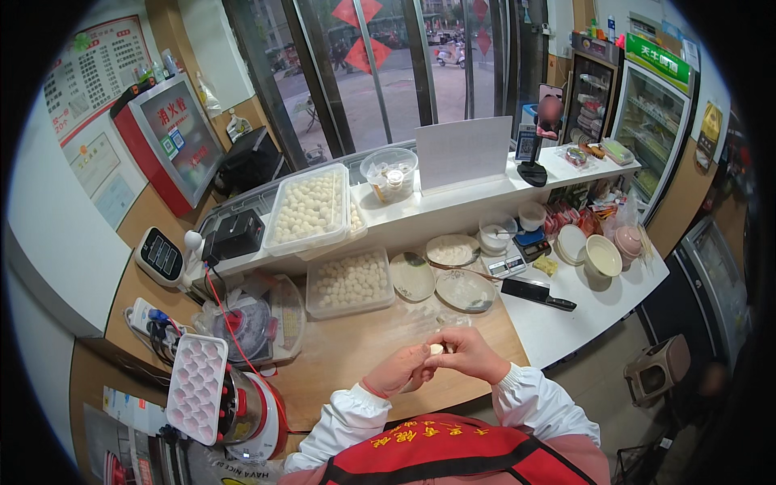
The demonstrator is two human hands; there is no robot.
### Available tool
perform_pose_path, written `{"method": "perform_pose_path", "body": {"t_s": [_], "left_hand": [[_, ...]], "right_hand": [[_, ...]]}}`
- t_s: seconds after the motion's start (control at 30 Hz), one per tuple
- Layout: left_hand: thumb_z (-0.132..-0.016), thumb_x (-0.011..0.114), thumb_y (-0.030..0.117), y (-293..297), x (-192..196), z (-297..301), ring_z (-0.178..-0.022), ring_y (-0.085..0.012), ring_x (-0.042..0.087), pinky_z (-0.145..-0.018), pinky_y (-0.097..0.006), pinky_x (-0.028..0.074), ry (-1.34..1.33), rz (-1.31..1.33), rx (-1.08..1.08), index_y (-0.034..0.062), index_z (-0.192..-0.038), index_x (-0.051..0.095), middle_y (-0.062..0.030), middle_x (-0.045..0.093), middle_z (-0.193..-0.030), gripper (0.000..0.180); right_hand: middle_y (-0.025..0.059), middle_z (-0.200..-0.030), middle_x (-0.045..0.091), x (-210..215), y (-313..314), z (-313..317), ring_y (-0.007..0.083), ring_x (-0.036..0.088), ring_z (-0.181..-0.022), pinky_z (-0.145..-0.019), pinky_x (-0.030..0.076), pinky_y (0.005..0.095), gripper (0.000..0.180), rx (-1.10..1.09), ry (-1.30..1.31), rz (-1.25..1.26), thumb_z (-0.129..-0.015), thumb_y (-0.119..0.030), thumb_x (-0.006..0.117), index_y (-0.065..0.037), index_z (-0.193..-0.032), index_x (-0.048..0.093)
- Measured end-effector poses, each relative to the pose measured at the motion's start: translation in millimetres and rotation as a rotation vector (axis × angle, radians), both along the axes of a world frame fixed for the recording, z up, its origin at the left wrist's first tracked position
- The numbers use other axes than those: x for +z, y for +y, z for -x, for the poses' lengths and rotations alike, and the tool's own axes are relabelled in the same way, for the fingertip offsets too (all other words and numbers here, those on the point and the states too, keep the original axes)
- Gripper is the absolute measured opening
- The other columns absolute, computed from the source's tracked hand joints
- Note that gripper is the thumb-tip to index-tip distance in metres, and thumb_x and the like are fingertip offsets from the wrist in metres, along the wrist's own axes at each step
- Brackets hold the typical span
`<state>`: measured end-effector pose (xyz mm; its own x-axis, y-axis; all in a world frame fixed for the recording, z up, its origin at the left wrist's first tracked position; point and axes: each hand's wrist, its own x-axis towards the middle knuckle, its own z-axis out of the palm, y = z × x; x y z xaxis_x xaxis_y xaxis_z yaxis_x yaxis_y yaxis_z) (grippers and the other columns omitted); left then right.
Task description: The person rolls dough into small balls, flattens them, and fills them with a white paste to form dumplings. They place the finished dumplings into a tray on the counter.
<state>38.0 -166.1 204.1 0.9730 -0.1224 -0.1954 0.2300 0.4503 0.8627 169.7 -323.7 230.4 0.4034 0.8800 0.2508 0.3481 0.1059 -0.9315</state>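
Note:
My left hand (396, 370) and my right hand (473, 354) meet above the wooden board (347, 347), in front of my red apron. Between the fingertips of both is a small pale dough ball (436, 349), pinched from each side. Beyond the hands sits a clear plastic tub (349, 309) filled with round white dough balls (349, 280). On the ledge behind it, a larger tub (269, 242) is heaped with similar balls. Nearest to my right hand are an oval plate (466, 289) and a patch of white flour (440, 321) on the board.
A black knife (537, 295) lies right of the plates, by a digital scale (505, 266). A cream bowl (603, 257) stands farther right. At left are a white moulded tray (196, 380) and a red cable (226, 323). A phone stand (532, 171) is on the ledge.

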Motion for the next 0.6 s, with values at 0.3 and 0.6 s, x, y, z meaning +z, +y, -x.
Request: {"method": "perform_pose_path", "body": {"t_s": [0.3,0.6], "left_hand": [[-0.102,0.054,0.035,-18.4,-12.5,0.0,-0.063,-0.0095,0.051,-0.056,-0.025,0.044,0.062,0.179,0.190,0.0027,-0.094,0.062,-0.0019,0.055,-0.072,0.034],[-0.104,0.039,0.050,-5.5,1.2,-0.6,-0.055,-0.0095,0.038,-0.051,-0.026,0.033,-0.132,-0.052,0.331,0.0062,-0.096,0.060,-0.0004,0.047,-0.067,0.049]], "right_hand": [[0.0030,-0.072,0.065,-15.0,-1.6,7.5,0.0083,0.057,-0.065,-0.058,0.043,0.0244,0.014,-0.079,0.036,-0.107,-0.079,-0.013,0.079,-0.003,-0.085,0.071],[-0.0017,-0.072,0.057,-38.9,-20.0,-30.3,0.0070,0.051,-0.063,-0.058,0.043,0.0246,0.013,-0.249,0.545,0.045,-0.093,-0.011,0.057,-0.003,-0.100,0.065]]}}
